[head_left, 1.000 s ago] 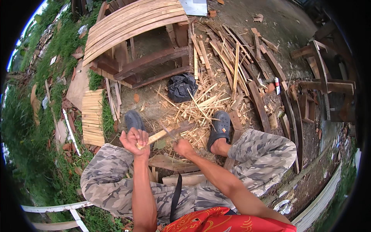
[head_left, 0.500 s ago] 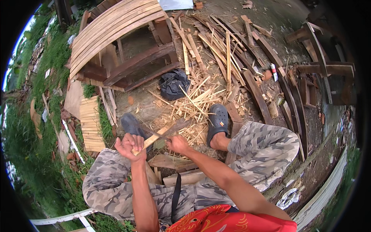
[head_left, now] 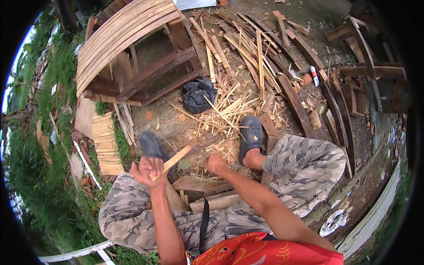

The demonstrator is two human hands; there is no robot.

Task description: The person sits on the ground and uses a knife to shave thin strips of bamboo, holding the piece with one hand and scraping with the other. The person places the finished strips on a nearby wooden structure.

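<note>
My left hand [head_left: 148,171], palm turned up, is closed round the near end of a narrow wooden strip [head_left: 177,160]. The strip slants up and to the right over the ground between my feet. Most of it is pale bare wood; its far end looks dark and rough. My right hand [head_left: 216,164] is a fist on a knife, whose handle is hidden in the fingers. The knife's blade [head_left: 199,151] is blurred and points up-left toward the strip; whether it touches the wood I cannot tell. Pale shavings [head_left: 227,110] lie heaped just beyond.
A slatted wooden frame [head_left: 128,39] stands at far left, with a black plastic bag [head_left: 198,95] beside it. Dark boards [head_left: 293,106] and sticks lie scattered at right. Trimmed pale strips [head_left: 107,143] lie in a row at left. My clogs [head_left: 251,139] flank the work.
My right hand has moved right and slightly away from the strip, carrying the knife with it. The blade that lay across the strip now sits nearer its dark end. The left hand keeps its hold.
</note>
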